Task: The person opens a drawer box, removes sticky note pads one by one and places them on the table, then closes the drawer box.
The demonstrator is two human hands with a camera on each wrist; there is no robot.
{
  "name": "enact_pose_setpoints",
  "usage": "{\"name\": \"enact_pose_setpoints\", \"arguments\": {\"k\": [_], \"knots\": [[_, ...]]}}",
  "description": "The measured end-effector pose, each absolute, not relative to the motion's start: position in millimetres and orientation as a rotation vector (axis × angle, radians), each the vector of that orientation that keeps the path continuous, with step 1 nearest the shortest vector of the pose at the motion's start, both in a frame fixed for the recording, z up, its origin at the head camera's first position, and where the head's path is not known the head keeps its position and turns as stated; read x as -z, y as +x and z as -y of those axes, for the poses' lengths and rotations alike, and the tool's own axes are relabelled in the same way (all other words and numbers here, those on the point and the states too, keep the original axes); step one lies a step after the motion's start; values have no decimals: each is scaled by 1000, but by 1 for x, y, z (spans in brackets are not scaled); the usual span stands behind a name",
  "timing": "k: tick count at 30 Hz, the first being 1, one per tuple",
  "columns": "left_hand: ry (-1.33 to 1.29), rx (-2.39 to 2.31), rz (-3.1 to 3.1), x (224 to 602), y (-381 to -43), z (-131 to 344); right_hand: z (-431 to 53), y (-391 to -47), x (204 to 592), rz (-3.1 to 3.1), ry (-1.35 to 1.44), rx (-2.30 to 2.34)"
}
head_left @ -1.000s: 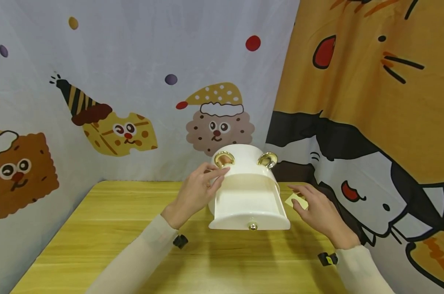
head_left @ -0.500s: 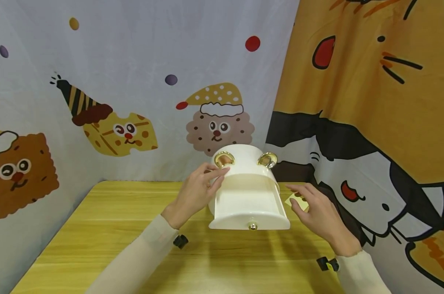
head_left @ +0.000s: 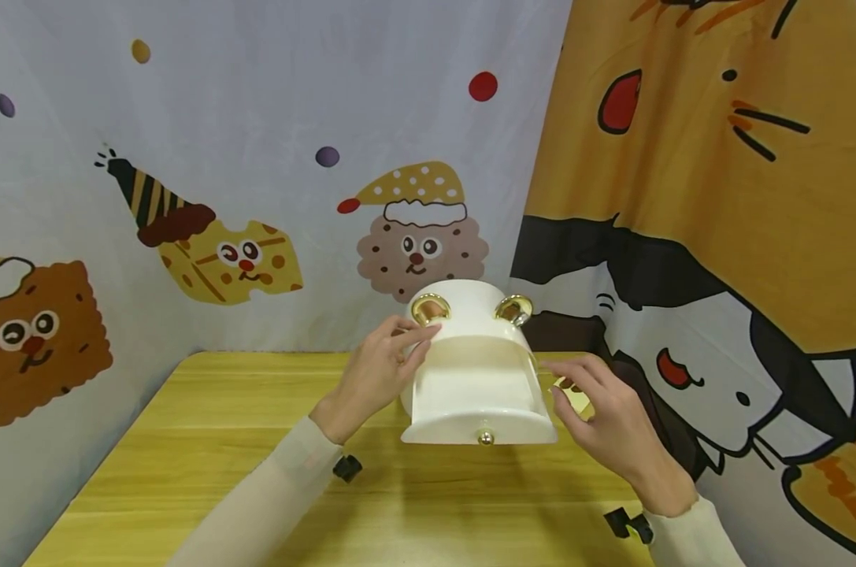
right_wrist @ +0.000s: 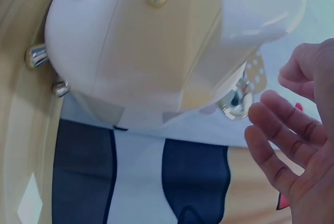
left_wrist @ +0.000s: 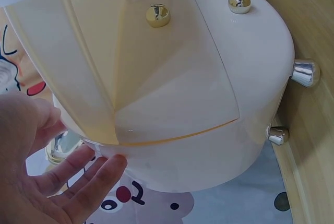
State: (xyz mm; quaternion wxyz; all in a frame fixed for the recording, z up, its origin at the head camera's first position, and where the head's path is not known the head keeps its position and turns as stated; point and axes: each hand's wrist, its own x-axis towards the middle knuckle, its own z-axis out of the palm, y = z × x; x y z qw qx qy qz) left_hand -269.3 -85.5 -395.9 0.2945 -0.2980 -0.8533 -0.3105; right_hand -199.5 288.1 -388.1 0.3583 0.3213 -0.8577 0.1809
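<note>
A glossy white rounded storage box (head_left: 470, 303) with two gold ears (head_left: 514, 309) stands on the table. Its upper drawer (head_left: 479, 427) is pulled out, and a small gold knob (head_left: 486, 438) sits on the drawer front. My left hand (head_left: 374, 366) is at the box's left side, below the ear; in the left wrist view its extended fingertips (left_wrist: 112, 166) touch the white shell. Beside the right side hovers my right hand (head_left: 615, 417), holding nothing. Its loosely bent fingers (right_wrist: 282, 130) look apart from the box in the right wrist view.
On the wooden table (head_left: 257, 457), a pale yellow paper square (head_left: 576, 400) lies right of the box, partly behind my right fingers. Silvery feet (left_wrist: 305, 72) support the box. A cartoon-printed curtain (head_left: 257, 94) hangs close behind and to the right.
My right hand has shifted slightly left, nearer the box's right side, covering more of the yellow paper. The left hand, box and drawer keep their places.
</note>
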Motion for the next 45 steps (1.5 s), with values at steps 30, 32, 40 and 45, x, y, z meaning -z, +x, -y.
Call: {"name": "enact_pose_setpoints", "arguments": {"k": [30,32,40,45], "knots": [[-776,851,2293,395,-268,86,-237,-165,387,1967,1249,-585],[-777,853,2292,395,-268,86,-234,-166,389,1959,1290,-590],[-782,854,2271,395,-267,85,-223,-168,396,1964,1405,-622],[-782,850,2265,396,-266,85,-218,-167,400,1999,1399,-601]]}}
